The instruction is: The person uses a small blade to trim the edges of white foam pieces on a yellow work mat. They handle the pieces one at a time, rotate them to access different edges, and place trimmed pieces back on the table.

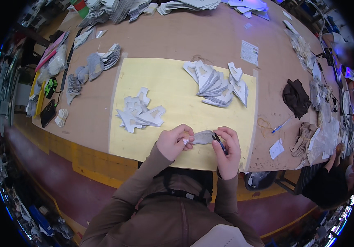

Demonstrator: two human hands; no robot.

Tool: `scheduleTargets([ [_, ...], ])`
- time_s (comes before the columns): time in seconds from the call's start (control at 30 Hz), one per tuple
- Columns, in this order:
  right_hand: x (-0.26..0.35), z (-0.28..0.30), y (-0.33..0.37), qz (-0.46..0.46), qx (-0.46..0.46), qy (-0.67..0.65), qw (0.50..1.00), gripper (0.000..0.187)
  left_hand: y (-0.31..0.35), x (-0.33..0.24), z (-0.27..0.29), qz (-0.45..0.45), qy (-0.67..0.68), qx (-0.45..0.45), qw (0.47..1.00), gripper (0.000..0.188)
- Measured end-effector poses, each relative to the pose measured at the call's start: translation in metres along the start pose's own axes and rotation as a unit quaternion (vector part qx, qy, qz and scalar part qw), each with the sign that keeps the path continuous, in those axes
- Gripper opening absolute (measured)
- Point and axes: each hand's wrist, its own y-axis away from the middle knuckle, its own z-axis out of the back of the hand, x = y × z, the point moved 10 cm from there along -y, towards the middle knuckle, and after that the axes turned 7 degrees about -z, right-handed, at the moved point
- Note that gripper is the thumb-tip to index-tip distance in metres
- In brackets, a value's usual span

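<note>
My left hand [175, 142] is closed on one end of a small grey, fabric-like cut piece [204, 138], above the front of the yellow sheet [160, 82]. A bit of white shows at its fingertips. At the other end of the piece, my right hand [228, 153] is closed round a slim dark hand tool [221, 144], its tip at the piece's edge; its exact kind is too small to tell. A loose heap of white-grey cut pieces [138, 111] lies beyond my left hand. Farther off to the right, a fanned pile of similar pieces [214, 84] rests on the sheet.
Stacks of grey pieces [119, 10] line the table's far edge, with more bundles [97, 64] on the left. A phone [48, 113] lies at the left edge. On the right are a dark cloth [296, 99], a pen [282, 124] and clear plastic [329, 133]. Another person [333, 177] is at far right.
</note>
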Motion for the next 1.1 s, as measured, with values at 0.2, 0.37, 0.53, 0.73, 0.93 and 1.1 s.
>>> scheduleTargets([
  [0.2, -0.021, -0.015, 0.009, -0.151, 0.097, -0.276, 0.944, 0.030, 0.007, -0.003, -0.012, 0.013, 0.116, 0.056, 0.992, 0.008],
  [0.37, -0.019, -0.026, 0.008, -0.157, 0.116, -0.343, 0.919, 0.030, 0.011, -0.026, -0.013, -0.004, 0.140, 0.049, 0.989, 0.008],
  [0.53, 0.010, -0.017, 0.003, -0.008, 0.079, -0.234, 0.969, 0.019, 0.008, -0.020, -0.005, -0.011, 0.124, 0.023, 0.992, 0.008],
  [0.73, -0.016, -0.009, 0.001, -0.110, 0.035, -0.302, 0.946, 0.010, 0.014, -0.017, -0.022, 0.004, 0.181, 0.070, 0.981, 0.009],
  [0.93, -0.013, -0.011, -0.013, -0.118, 0.046, -0.266, 0.956, 0.016, 0.011, -0.052, -0.013, -0.137, 0.001, 0.038, 0.990, 0.012],
  [1.1, -0.011, -0.014, -0.015, -0.122, 0.055, -0.274, 0.952, 0.018, 0.013, -0.057, -0.014, -0.156, 0.026, 0.051, 0.986, 0.011],
])
